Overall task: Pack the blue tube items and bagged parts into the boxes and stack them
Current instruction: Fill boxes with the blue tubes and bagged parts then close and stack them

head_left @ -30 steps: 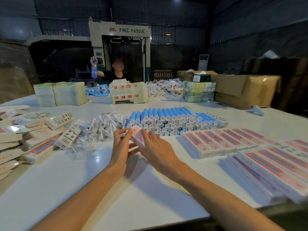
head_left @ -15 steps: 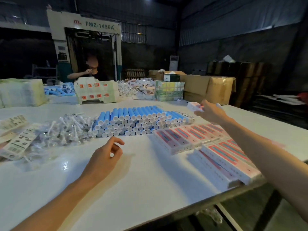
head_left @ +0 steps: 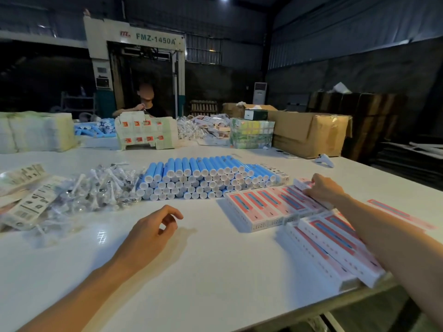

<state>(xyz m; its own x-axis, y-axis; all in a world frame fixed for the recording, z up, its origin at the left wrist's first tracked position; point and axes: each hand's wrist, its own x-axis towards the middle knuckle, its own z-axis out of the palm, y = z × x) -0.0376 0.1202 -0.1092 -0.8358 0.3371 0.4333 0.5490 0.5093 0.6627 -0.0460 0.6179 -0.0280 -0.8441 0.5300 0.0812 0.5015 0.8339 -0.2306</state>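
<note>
Your right hand (head_left: 323,188) has come down since 0.5 s ago. It now sets the slim pink-and-white carton box (head_left: 302,183) at the far end of the row of packed boxes (head_left: 263,207), fingers clamped on it. Your left hand (head_left: 151,233) rests on the white worktop (head_left: 215,271), fingers loosely curled, holding nothing. The blue white-capped tubes (head_left: 203,173) sit stacked mid-worktop, w/ the clear bagged parts (head_left: 100,188) just left.

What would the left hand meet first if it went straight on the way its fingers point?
Probably the stack of blue tubes. The left hand points up and to the right across bare table, toward the white tube caps. Depth is hard to judge in this one view.
</note>
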